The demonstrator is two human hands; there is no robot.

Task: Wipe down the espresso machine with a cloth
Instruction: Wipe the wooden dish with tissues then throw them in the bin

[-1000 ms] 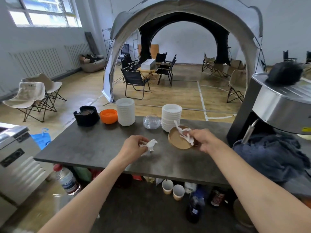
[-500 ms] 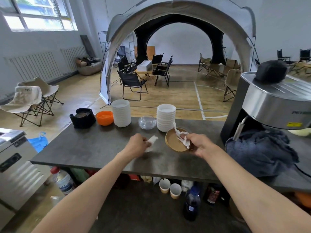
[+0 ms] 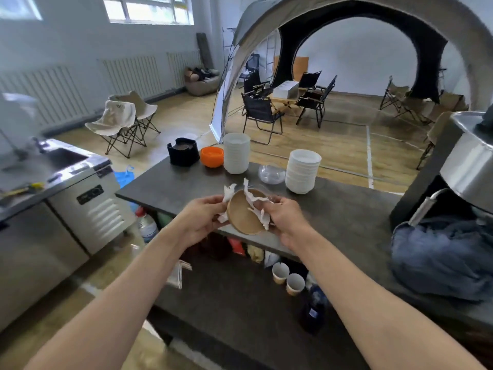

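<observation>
My right hand (image 3: 286, 217) holds a brown paper bowl (image 3: 244, 214) tilted toward me, with a crumpled white tissue (image 3: 257, 206) pinched against its rim. My left hand (image 3: 202, 217) grips a second scrap of white tissue (image 3: 226, 194) pressed at the bowl's left edge. Both hands hover above the near edge of the dark counter (image 3: 346, 209). The steel espresso machine (image 3: 469, 166) stands at the far right, partly cut off by the frame. A crumpled dark blue cloth (image 3: 440, 255) lies on the counter below its steam wand (image 3: 424, 206).
Two stacks of white bowls (image 3: 302, 170) (image 3: 236, 152), a clear lid (image 3: 270, 173), an orange bowl (image 3: 212, 156) and a black container (image 3: 182, 152) line the counter's far side. Paper cups (image 3: 286, 277) and bottles sit on the shelf beneath. A steel cabinet (image 3: 66, 188) stands left.
My left hand lifted its tissue scrap off the counter and came right to the bowl. My right hand raised and tilted the bowl. My view swung left, pushing the espresso machine to the frame's edge.
</observation>
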